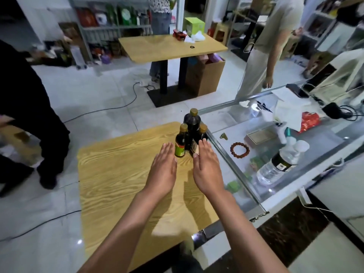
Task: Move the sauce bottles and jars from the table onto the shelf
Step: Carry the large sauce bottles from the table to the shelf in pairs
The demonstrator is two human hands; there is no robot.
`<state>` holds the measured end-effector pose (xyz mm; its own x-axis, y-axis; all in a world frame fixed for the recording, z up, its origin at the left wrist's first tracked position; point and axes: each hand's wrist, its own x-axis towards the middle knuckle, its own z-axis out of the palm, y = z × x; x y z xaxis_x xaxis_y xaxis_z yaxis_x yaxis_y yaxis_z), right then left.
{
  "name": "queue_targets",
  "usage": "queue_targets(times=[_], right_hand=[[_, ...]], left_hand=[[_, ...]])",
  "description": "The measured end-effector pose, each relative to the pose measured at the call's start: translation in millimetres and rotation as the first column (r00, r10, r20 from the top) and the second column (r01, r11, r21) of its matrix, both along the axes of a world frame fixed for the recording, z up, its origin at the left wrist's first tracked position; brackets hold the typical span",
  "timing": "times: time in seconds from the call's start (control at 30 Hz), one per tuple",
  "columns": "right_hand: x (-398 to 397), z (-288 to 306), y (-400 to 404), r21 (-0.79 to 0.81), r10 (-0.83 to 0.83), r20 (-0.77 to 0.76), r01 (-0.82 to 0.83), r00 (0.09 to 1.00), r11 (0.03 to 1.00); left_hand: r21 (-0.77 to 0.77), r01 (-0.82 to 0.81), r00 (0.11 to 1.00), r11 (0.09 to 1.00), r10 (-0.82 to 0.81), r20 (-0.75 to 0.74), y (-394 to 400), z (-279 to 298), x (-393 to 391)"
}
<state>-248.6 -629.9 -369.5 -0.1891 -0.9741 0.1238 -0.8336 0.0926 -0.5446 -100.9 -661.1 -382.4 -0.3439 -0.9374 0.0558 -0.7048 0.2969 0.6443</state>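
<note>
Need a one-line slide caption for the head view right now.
Both open hands, left and right, reach toward three dark sauce bottles clustered at the wooden table's far corner.

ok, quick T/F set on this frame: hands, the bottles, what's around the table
1. Both hands are open with straight fingers. True: the left hand and right hand hold nothing.
2. Three dark bottles stand at the far right corner of the wooden table. True: the tall bottle stands behind the green-label bottle and a third bottle.
3. The left hand grips the green-label bottle. False: its fingers lie flat beside it.
4. One bottle lies on its side. False: all three stand upright.
5. A clear water bottle stands among the sauce bottles. False: it is on the glass counter to the right.
</note>
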Motion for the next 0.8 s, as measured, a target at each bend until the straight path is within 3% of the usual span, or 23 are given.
queue_targets(times=[0.23, 0.43, 0.53, 0.63, 0.8], right_hand=[[-42, -32, -81, 0.049, -0.076, 0.232, 0.067, 0.97, 0.997], [-77, -60, -151, 0.128, -0.25, 0.385, 0.217, 0.888, 0.968], [-84, -68, -174, 0.187, -0.266, 0.414, 0.205, 0.87, 0.961], [-83, -81, -190, 0.162, -0.241, 0.424, 0.189, 0.873, 0.969], [-93, -95, -198, 0.111, -0.266, 0.469, 0.242, 0.842, 0.964]], left_hand=[[0.077, -0.028, 1.0, 0.997, 0.028, 0.004, -63, -12, -47], [0.217, -0.203, 0.972, 0.955, 0.224, -0.077, -139, -24, -88], [0.291, -0.259, 0.954, 0.921, 0.291, -0.071, -171, -38, -100], [0.341, -0.25, 0.954, 0.906, 0.29, -0.072, -190, -54, -105], [0.3, -0.173, 0.977, 0.938, 0.202, -0.069, -200, -74, -95]])
